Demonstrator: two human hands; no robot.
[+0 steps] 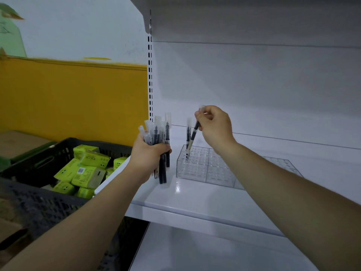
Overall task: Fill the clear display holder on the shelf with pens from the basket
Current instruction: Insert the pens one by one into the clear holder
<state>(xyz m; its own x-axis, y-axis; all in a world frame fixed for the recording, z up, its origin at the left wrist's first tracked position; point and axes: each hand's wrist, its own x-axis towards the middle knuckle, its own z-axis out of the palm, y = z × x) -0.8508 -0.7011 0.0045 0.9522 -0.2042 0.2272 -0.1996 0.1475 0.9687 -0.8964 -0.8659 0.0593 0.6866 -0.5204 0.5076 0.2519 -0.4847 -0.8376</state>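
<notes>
A left hand (148,151) grips a bundle of pens (159,132) upright at the white shelf's (195,200) left edge, near a dark basket (39,163). The right hand (214,128) pinches one pen (193,135) by its top, tilted, with its tip at the clear holder's (205,171) far left corner, beside a standing pen (188,128). Filling looks barely begun; the next move is probably to straighten this pen and lower it fully into the holder.

Two arms in view, each seen from hand to near elbow. Left hand (148,151) bare. Left forearm (93,208) uncovered along whole visible length. Right hand (214,128) bare, knuckle ridges plain. Right forearm (283,178) likewise uncovered to frame edge. Fingernails too blurred to judge.
</notes>
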